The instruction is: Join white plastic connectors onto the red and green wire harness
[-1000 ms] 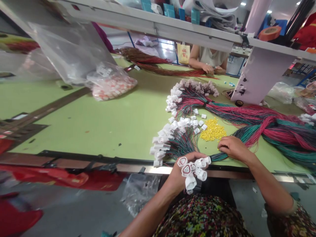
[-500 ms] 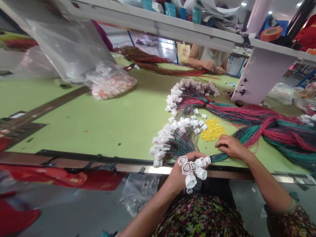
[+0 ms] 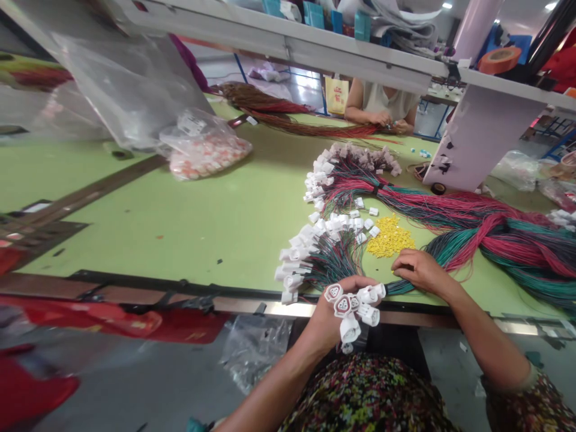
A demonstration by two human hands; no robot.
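L hand clamped round bunch of white plastic multi-hole connectors at near edge of pale green tabletop. R hand to the right, fingers curled, tiny yellow bit at the tips; can't tell if pinched. Pile of small yellow plastic pcs just beyond R hand. Fanned wire bundle w/ white connectors left of pile; clear plastic bag w/ orange-and-white parts far left.

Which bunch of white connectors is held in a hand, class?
The small bunch at the table's front edge, gripped in the left hand. The other bunches lie on the table.
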